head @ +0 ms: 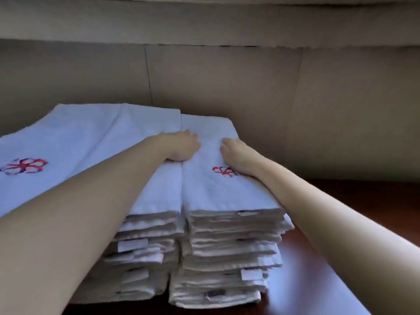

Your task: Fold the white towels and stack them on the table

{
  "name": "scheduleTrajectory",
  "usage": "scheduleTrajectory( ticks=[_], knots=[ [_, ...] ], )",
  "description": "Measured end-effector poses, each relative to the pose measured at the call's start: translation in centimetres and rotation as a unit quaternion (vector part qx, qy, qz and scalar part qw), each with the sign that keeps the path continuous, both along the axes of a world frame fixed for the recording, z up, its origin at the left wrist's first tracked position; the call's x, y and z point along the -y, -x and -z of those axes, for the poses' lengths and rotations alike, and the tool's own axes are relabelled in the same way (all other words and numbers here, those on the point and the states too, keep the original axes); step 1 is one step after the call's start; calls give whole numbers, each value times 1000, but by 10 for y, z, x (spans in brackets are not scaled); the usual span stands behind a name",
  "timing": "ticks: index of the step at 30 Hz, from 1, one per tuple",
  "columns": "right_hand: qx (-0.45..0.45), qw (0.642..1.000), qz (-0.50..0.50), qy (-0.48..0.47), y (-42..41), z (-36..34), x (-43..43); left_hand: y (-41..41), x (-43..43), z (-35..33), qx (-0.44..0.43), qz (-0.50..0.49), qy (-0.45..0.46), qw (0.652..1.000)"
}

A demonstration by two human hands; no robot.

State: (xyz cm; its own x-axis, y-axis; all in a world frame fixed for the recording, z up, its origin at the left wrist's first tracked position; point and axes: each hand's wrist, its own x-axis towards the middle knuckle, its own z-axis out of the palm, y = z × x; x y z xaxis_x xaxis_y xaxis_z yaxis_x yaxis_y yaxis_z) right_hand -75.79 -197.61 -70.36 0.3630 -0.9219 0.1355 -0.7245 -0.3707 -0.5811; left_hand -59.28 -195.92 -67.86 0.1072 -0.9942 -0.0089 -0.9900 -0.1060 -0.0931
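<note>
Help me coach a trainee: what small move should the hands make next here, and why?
Probably smooth the top folded white towel toward its near edge: the left hand and right hand rest on it, and it already lies squarely atop the right-hand stack of towels.

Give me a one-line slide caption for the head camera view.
Left hand and right hand rest on the tops of two side-by-side stacks of folded white towels on a dark table.

Towel stack [145,242] left of and touching second stack [229,242], on table [375,194], cardboard wall [227,87] behind.
</note>
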Motion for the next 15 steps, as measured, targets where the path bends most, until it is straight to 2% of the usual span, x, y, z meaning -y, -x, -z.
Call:
scheduleTrajectory(
  ticks=[1, 3, 6, 8, 10, 13, 15],
  knots=[
    [-11, 1000, 5, 10, -1, 1, 2, -5, 6, 1, -8, -2, 23, 1000],
    [-38, 997, 10, 63, 5, 6, -4, -6, 7, 4, 13, -13, 13, 1000],
    [-115, 988, 2, 106, 8, 7, -27, -9, 4, 7, 5, -4, 26, 1000],
    [-149, 987, -25, 64, 8, 0, -38, -9, -4, 6, -34, -16, 48, 998],
    [-178, 983, -38, 14, 8, -3, -52, -7, -28, 11, -59, -27, 20, 998],
    [-217, 969, -74, -96, 8, -30, -61, -9, -75, -3, -91, -15, -76, 993],
    [-251, 946, -120, -164, 10, -54, -74, -2, -116, -18, -108, -16, -140, 984]
  ],
)
